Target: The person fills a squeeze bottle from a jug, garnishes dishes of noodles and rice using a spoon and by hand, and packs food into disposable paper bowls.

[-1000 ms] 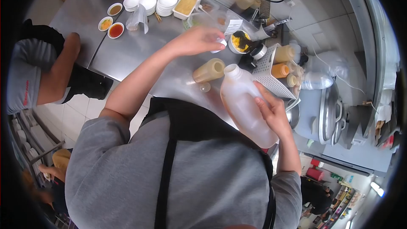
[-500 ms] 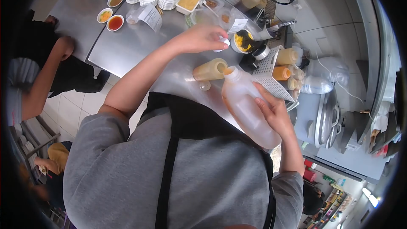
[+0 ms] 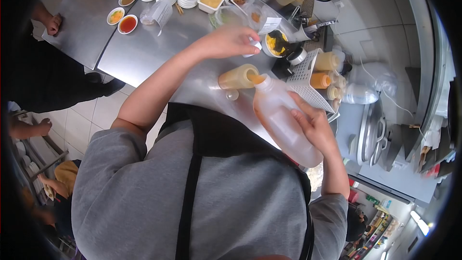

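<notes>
Orange sauce (image 3: pixel 256 80) has come out of the jug (image 3: pixel 279 115), which the right hand (image 3: pixel 312 124) holds, its long axis slanting toward the bottle (image 3: pixel 234 78) on the table (image 3: pixel 134 55), while the left hand (image 3: pixel 228 42) pinches a white cap (image 3: pixel 252 48).

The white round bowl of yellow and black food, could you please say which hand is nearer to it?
Left. The left hand is just left of the bowl; the right hand is farther away, lower right, on the translucent plastic jug.
</notes>
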{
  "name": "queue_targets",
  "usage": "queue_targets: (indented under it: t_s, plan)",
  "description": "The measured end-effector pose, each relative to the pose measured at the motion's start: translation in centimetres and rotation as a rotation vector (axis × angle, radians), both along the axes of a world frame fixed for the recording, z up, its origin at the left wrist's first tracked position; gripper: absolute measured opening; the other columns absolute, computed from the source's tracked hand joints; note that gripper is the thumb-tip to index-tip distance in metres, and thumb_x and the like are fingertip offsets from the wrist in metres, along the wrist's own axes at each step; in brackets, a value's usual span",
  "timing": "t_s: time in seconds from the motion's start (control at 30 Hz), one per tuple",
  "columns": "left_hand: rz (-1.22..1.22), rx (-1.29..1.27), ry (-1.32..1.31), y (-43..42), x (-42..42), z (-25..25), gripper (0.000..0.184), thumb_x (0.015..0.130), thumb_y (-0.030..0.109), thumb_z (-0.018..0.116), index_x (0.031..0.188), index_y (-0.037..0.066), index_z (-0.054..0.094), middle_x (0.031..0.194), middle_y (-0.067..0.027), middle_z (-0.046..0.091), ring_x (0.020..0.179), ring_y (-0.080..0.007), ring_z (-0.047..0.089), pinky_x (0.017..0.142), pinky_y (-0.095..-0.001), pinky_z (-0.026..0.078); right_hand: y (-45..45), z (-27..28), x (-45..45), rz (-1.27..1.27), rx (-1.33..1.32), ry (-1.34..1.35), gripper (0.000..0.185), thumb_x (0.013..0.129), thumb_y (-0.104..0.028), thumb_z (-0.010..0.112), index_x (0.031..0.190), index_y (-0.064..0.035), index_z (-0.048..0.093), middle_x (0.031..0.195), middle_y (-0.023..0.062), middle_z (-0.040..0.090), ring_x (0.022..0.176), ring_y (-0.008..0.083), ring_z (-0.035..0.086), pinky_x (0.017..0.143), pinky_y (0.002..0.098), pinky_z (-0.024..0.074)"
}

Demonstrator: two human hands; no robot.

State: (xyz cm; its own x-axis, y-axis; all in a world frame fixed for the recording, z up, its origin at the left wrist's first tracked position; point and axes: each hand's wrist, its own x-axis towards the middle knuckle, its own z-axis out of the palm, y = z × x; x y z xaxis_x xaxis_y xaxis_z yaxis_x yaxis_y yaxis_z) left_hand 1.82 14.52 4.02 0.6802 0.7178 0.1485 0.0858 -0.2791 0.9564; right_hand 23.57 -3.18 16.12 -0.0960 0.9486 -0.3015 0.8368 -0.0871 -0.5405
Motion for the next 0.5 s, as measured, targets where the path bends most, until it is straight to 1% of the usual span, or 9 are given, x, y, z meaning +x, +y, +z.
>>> queue_targets:
  t_s: [0.33,0.4,0.5]
  plan:
    - [-0.007,0.017,0.016,0.03,0.17,-0.16,0.035,0.078,0.029,0.065,0.104,0.006,0.059,0.082,-0.0065,0.061,0.076,-0.0139,0.058,0.070,-0.0271,0.045,0.00,0.06,0.44,0.009,-0.002,-0.023,0.039,0.085,-0.018,0.056,0.123,-0.0107,0.050,0.095,0.0210,0.061,0.080,0.0317,0.063,0.076,0.0332,0.0454]
    - [-0.006,0.008,0.020,0.01,0.14,-0.10,0.035,0.078,0.029,0.065,0.104,0.006,0.059,0.082,-0.0065,0.061,0.076,-0.0139,0.058,0.070,-0.0271,0.045,-0.03,0.07,0.51,0.049,0.051,-0.010,0.039,0.085,-0.017,0.056,0.123,-0.0110,0.050,0.093,0.0208,0.062,0.078,0.0320,0.063,0.075,0.0331,0.0457]
    - [-0.005,0.001,0.025,-0.02,0.09,-0.01,0.035,0.078,0.029,0.065,0.104,0.005,0.059,0.082,-0.0065,0.061,0.076,-0.0140,0.058,0.070,-0.0271,0.045,0.00,0.66,0.27,0.021,0.013,-0.017,0.039,0.084,-0.016,0.056,0.122,-0.0110,0.050,0.092,0.0205,0.062,0.078,0.0319,0.063,0.075,0.0330,0.0457]
